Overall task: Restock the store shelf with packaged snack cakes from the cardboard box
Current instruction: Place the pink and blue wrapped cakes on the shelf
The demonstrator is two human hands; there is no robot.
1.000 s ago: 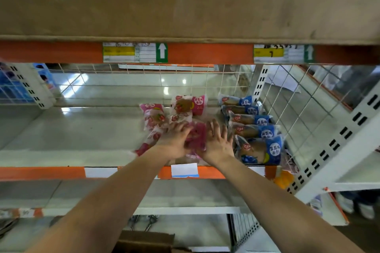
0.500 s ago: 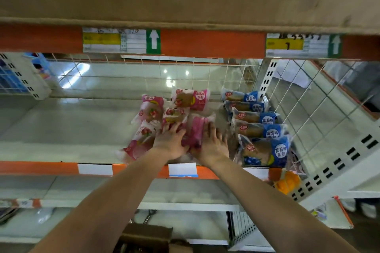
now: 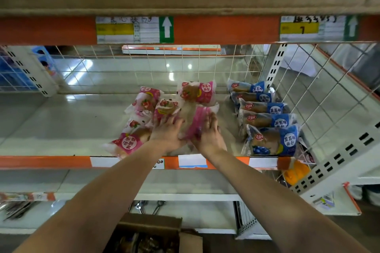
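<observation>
Both hands reach onto the middle shelf [image 3: 61,125], near its front edge and right of centre. Between them is one pink packet [image 3: 198,119] of snack cake, blurred, standing roughly on end just above the shelf's front edge. The left hand [image 3: 167,132] has its grip clamped on the packet's left side, fingers curled over the wrapper. The right hand [image 3: 209,136] lies against the packet's right side with fingers fairly straight, its grip apart, pressing rather than clasping.

More pink packets [image 3: 147,101] lie in a loose heap behind and to the left of the hands. One at the back lies flat near the wire grid [image 3: 144,68], and another lies near the front edge with its label upside down. At the right end of the shelf a row of blue packets [image 3: 267,121] runs from back to front, each leaning on the next, close to the wire side panel.

The cardboard box [image 3: 150,222] sits below the shelves at the bottom of the view, its flaps open and dark packets blurred inside. An orange packet [image 3: 297,172] shows under the right end of the shelf. Price labels [image 3: 134,30] with green arrows sit on the orange strip above.
</observation>
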